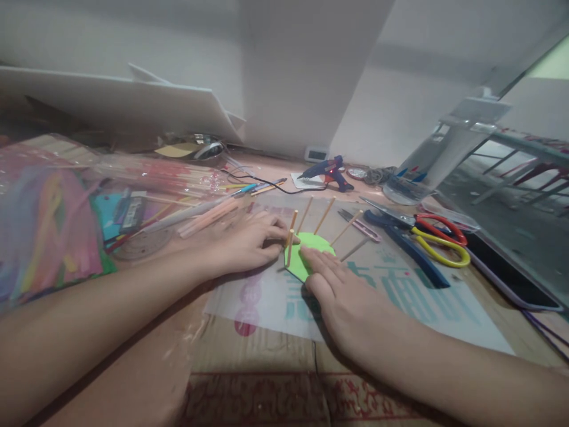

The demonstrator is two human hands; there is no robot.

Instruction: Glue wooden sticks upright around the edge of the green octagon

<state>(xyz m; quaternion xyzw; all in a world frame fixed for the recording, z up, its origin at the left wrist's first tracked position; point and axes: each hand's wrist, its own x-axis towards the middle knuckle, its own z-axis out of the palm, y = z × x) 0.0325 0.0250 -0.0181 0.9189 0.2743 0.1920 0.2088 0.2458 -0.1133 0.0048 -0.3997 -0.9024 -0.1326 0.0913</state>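
Observation:
A small bright green flat piece with angled edges lies on a printed plastic sheet. Several thin wooden sticks stand up around its edge, some leaning outward. My left hand reaches in from the left; its fingertips touch the piece's left edge beside two upright sticks, and a gap shows between thumb and index finger. Fingers extended, my right hand lies on the right front part of the green piece and covers some of it. Neither hand visibly grasps a stick.
A glue gun with a red light lies behind. Scissors, blue-handled pliers, tweezers and a phone are at right, near a clear container. Bagged sticks and colourful strips lie left.

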